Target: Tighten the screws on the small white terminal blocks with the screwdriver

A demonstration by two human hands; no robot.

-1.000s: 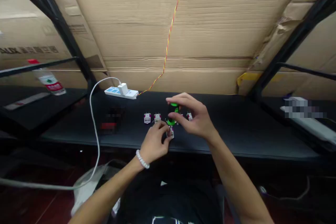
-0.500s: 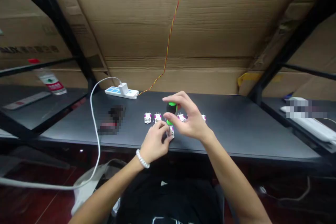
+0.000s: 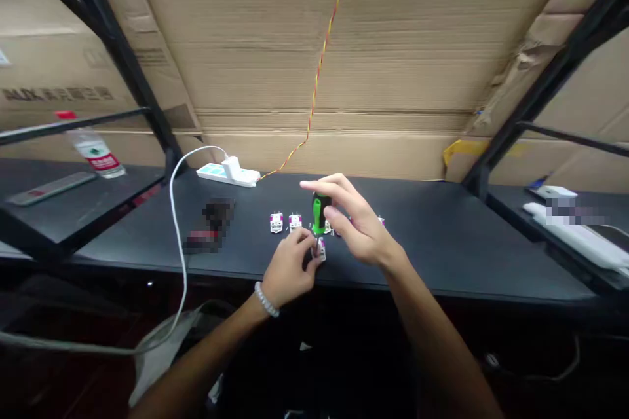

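My right hand [image 3: 351,222] is closed around the green and black handle of a screwdriver [image 3: 319,213], held upright over the black table [image 3: 442,242]. Its tip comes down onto a small white and purple part [image 3: 321,249] that my left hand [image 3: 289,265] pinches against the table near the front edge. Two more white and purple parts [image 3: 285,222] sit side by side just left of the screwdriver. Others are partly hidden behind my right hand.
A white power strip [image 3: 227,173] with a plugged charger lies at the back left, its white cable [image 3: 174,222] looping off the table's front. A red-yellow wire [image 3: 319,72] hangs down the cardboard wall. A bottle [image 3: 91,147] stands on the left shelf. A blurred dark object [image 3: 209,226] lies left.
My right hand has turned on the screwdriver handle and shifted slightly; the green side of the handle now faces me. The left hand has stayed pinching the small part.
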